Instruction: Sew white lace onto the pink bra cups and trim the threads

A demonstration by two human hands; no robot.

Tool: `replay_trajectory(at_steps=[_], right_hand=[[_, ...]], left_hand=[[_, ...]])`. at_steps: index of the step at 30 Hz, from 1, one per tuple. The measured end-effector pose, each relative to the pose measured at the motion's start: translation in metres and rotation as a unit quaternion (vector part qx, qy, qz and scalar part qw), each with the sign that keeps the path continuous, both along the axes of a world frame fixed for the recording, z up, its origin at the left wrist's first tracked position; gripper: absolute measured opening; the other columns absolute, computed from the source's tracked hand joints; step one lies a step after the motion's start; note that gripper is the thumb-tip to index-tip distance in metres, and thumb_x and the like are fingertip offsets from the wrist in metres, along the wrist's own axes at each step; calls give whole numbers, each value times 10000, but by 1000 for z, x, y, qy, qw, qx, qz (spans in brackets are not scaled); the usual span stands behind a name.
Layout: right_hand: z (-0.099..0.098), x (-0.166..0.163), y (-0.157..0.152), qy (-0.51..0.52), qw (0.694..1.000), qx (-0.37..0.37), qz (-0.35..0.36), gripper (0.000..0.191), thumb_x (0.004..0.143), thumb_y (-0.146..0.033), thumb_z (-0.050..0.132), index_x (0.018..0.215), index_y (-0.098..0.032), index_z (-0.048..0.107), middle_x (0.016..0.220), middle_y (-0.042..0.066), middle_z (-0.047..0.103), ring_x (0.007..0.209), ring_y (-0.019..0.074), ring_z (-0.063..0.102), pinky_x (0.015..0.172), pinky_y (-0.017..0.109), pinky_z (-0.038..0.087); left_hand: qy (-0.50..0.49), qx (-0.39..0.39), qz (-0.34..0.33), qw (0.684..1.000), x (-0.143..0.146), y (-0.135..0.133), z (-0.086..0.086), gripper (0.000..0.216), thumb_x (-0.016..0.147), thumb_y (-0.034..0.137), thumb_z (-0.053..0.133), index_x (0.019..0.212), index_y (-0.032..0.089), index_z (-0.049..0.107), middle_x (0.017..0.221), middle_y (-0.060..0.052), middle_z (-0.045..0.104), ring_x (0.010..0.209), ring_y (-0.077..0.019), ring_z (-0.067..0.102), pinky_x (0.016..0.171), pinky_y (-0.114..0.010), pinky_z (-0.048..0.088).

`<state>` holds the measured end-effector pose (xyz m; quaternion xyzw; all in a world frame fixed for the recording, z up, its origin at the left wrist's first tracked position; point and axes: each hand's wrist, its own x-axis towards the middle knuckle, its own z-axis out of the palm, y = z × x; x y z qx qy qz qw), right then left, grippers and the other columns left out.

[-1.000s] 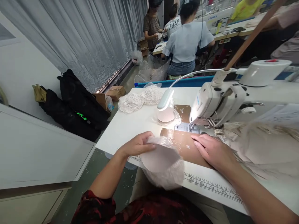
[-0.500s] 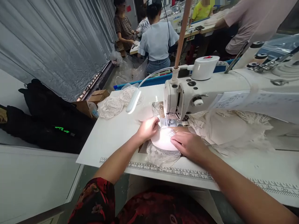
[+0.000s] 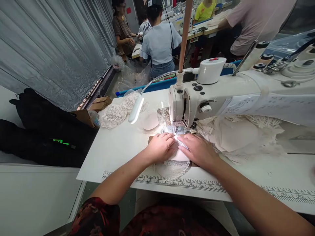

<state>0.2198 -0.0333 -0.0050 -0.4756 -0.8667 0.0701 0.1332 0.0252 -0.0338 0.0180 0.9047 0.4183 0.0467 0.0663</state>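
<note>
A pale padded bra cup [image 3: 179, 155] with lace along its edge lies under my hands, just in front of the sewing machine's needle and presser foot [image 3: 176, 129]. My left hand [image 3: 161, 147] rests flat over the cup's left side, fingers stretched toward the foot. On the right side my right hand [image 3: 199, 149] grips the cup's edge, with lace showing between thumb and forefinger; its other fingertips are hidden. A lace piece [image 3: 172, 171] spreads out below the cup, toward the table's front edge.
The white sewing machine [image 3: 209, 93] stands over the table, with a lamp [image 3: 136, 109] to its left. Lace cups [image 3: 113, 116] lie at the back left, and a loose pad [image 3: 150, 121] nearer the needle. Lace fabric [image 3: 236, 134] is heaped under the machine arm. Co-workers sit beyond.
My left hand has gone from pinching near the cup's upper left edge to lying flat on it. My right hand has shifted slightly up toward the needle. The view has moved slightly.
</note>
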Motion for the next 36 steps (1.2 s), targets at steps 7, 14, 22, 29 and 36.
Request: replay_trajectory(at_steps=[7, 14, 22, 29, 36], right_hand=[[-2, -2, 2, -15, 1000, -9, -6, 318, 913, -297, 442, 1144, -180, 626, 926, 68, 646, 845, 227, 574, 720, 326, 370], [-1, -4, 3, -15, 1000, -3, -15, 306, 913, -298, 444, 1115, -173, 637, 894, 64, 654, 795, 213, 572, 684, 316, 353], [2, -5, 4, -3, 1000, -18, -14, 279, 910, -290, 454, 1072, -175, 650, 920, 71, 667, 816, 223, 587, 710, 326, 382], [-2, 1, 5, 40, 995, -65, -61, 357, 926, -182, 339, 1114, -179, 643, 951, 91, 666, 852, 214, 610, 723, 308, 413], [-6, 2, 5, 38, 996, -50, -59, 328, 885, -149, 379, 1018, -189, 677, 877, 73, 656, 773, 200, 584, 663, 295, 382]], left_hand=[[6, -6, -22, 1000, -6, 10, -2, 481, 890, 377, 483, 1289, 109, 489, 1365, -171, 505, 1256, -278, 473, 1008, -449, 438], [-13, 8, -66, 998, -12, 24, -9, 506, 886, 402, 490, 1292, 102, 504, 1377, -186, 495, 1258, -280, 480, 1031, -441, 427], [12, -4, -97, 995, -21, 34, -1, 494, 851, 320, 520, 1302, 119, 510, 1397, -141, 491, 1243, -266, 488, 1026, -411, 425], [35, 60, -115, 991, -17, 20, 13, 423, 817, 191, 503, 1228, 107, 556, 1304, -156, 543, 1268, -314, 417, 1031, -470, 351], [-32, 50, -139, 988, -13, 21, -5, 419, 881, 420, 490, 1125, 96, 596, 993, -133, 600, 925, -243, 530, 911, -419, 401]])
